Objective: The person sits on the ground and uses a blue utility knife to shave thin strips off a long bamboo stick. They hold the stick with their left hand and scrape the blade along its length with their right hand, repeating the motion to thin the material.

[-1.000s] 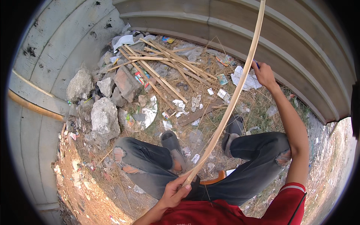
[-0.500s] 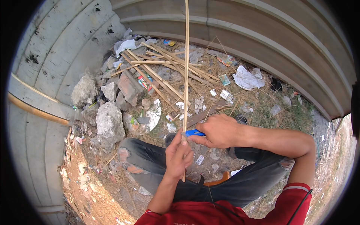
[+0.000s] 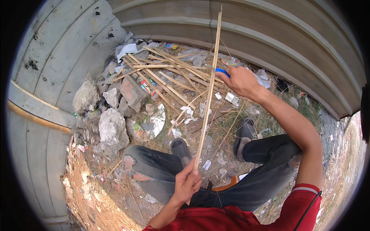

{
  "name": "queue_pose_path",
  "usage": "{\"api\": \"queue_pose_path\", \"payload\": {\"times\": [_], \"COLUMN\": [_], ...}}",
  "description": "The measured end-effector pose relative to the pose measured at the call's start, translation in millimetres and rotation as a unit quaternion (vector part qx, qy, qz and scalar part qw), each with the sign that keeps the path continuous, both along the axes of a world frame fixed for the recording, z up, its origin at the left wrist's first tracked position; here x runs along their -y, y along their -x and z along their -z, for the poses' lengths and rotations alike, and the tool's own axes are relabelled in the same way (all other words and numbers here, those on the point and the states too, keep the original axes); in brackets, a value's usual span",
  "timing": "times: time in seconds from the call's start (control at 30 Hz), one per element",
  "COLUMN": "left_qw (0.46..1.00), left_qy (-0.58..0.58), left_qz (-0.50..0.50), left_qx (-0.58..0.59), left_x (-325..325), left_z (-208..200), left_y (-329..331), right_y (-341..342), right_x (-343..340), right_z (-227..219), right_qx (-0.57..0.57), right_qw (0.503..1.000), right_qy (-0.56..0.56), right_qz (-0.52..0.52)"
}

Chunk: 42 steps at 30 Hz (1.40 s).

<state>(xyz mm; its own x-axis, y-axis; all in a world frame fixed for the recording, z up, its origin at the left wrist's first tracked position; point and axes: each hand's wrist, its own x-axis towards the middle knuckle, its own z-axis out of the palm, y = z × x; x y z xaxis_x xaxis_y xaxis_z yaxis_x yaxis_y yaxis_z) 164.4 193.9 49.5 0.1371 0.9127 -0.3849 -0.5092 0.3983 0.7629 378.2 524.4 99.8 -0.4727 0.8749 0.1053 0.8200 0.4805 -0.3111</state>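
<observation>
A long, pale bamboo strip [image 3: 208, 106] slants up and away from me, its far tip in front of the metal wall. My left hand [image 3: 186, 183] is closed round its near end, above my lap. Farther out along the strip, my right hand [image 3: 242, 81] grips a blue-handled utility knife [image 3: 222, 72]. The knife's front end meets the strip's right side; the blade itself is mostly hidden. Below the strip, a thin pale shaving [image 3: 181, 115] lies on the ground.
A heap of similar strips [image 3: 169, 67] lies ahead on littered dry grass. Grey rocks [image 3: 112, 127] and a brick-like block [image 3: 133, 92] stand to the left. Corrugated metal walls [image 3: 277, 46] rise ahead and at left. My jeans-clad legs and sandals [image 3: 244, 133] frame the near ground.
My right hand has moved the knife away from me along the strip. The strip now tilts right at its far end, and my left hand has dropped slightly nearer. A shaving now lies below.
</observation>
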Motion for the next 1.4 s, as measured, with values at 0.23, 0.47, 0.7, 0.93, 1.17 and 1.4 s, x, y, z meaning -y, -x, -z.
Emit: {"api": "queue_pose_path", "payload": {"times": [0.23, 0.47, 0.7, 0.93, 1.17, 1.4], "left_qw": [0.999, 0.999, 0.998, 0.999, 0.998, 0.994], "left_qy": [0.007, -0.001, 0.016, 0.013, 0.037, 0.086], "left_qz": [0.04, 0.04, 0.038, 0.023, 0.038, 0.055], "left_qx": [-0.007, -0.035, -0.044, -0.036, -0.027, 0.039], "left_x": [21.7, 11.0, 35.1, 30.6, 42.4, 109.3], "left_z": [28.1, 20.5, 24.5, 26.5, 21.6, 33.4], "left_y": [3.3, 24.7, 39.9, 44.7, 55.5, 76.1], "right_y": [-29.1, 0.9, -35.3, -17.9, -33.2, -106.7], "right_x": [-0.5, 35.0, 19.8, 29.0, -7.5, -69.2], "right_z": [24.4, 17.9, 20.9, 10.3, 13.2, 25.0], "right_qx": [0.043, 0.005, -0.009, 0.017, 0.05, -0.017], "right_qw": [0.997, 0.996, 0.996, 0.996, 0.999, 0.984], "right_qy": [0.065, 0.049, 0.056, 0.055, 0.003, -0.018], "right_qz": [-0.011, -0.08, -0.065, -0.062, -0.006, 0.177]}}
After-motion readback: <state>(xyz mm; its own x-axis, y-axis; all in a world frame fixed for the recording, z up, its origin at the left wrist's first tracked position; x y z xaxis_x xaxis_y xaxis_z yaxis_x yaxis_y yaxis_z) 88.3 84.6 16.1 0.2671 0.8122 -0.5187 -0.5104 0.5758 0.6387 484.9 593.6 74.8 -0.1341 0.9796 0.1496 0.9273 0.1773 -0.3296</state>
